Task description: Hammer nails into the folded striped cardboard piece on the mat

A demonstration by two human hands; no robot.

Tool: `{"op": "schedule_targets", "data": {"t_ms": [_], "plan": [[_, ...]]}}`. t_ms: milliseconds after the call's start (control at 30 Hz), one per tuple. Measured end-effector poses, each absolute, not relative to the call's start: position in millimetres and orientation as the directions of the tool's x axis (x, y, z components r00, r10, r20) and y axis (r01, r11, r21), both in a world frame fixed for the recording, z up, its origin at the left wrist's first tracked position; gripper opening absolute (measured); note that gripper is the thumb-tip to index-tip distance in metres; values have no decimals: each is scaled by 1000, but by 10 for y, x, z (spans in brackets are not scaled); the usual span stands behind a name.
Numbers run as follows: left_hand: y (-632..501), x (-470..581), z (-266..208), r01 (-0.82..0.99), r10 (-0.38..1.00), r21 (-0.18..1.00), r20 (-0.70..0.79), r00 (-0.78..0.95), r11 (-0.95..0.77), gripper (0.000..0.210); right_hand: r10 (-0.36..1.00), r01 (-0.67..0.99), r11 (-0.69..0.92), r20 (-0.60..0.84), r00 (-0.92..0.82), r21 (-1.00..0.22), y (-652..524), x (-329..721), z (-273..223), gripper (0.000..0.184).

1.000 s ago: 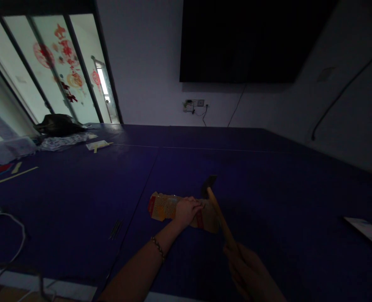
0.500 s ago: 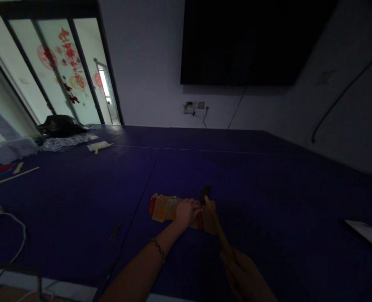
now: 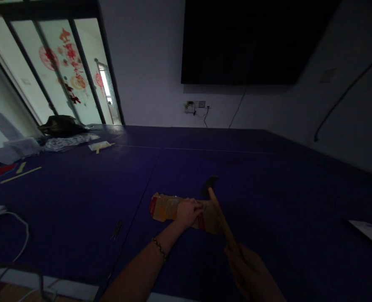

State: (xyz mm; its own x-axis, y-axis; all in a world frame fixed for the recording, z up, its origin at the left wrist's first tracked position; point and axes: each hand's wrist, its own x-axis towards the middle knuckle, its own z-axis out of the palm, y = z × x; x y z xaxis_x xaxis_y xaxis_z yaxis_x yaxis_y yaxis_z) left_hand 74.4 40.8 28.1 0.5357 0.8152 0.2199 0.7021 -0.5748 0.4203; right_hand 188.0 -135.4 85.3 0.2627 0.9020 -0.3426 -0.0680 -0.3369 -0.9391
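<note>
My left hand rests on a piece of printed cardboard, with thumb and forefinger pinched together near its middle. What sits between those fingertips is too small and dark to make out. In my right hand is a hammer, gripped by its wooden handle. Its dark head is raised a little, just beyond and to the right of the left fingertips. The cardboard's left part has a honeycomb pattern and a red end. Several thin dark nail-like pieces lie to the left.
The dark blue surface runs back to the wall. A flat pale-topped object lies at right. At left are a white cable, yellow strips, plastic bags and a black bag. A large screen hangs ahead.
The hammer head has risen and moved away from my left fingertips, up and to the right. My right hand has shifted slightly right. The left hand stays on the cardboard.
</note>
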Motion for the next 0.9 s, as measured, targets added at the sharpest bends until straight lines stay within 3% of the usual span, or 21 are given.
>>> {"op": "schedule_targets", "data": {"t_ms": [233, 400, 533, 667, 900], "plan": [[404, 746, 281, 728, 839, 424, 197, 508, -540, 20, 994, -313, -84, -100, 35, -946, -672, 2360, 871, 31], [385, 743, 284, 735, 844, 419, 195, 500, -533, 22, 989, -601, -98, -11, -147, -793, -180, 2844, 340, 23], [352, 734, 291, 727, 845, 436, 196, 498, -530, 21, 990, -713, -78, 30, -137, -696, -145, 2917, 136, 12], [330, 721, 373, 708, 837, 460, 178, 517, -535, 23, 988, -747, -79, 47, -146, -661, -210, 2822, 198, 15], [230, 373, 871, 714, 846, 500, 74, 528, -490, 20, 970, -673, -168, -1, -241, -721, -250, 2725, 291, 31]]}}
